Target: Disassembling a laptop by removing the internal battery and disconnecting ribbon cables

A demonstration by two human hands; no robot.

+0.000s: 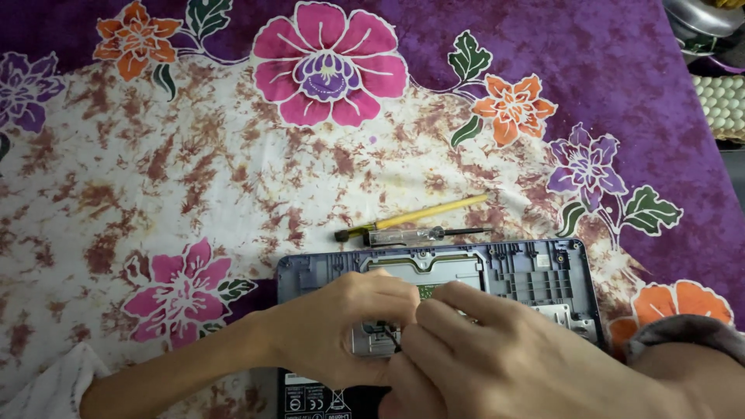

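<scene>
Pinching a thin black wire, both the left hand and right hand close over the opened laptop shell (innards exposed, work unfinished); screwdrivers lie just beyond the fingertips.

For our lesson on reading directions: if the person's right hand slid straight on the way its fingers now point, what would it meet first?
The right hand points up-left, so it would first meet the left hand, whose fingertips already sit against it over the opened grey-blue plastic device casing. Depth is hard to judge.
</scene>
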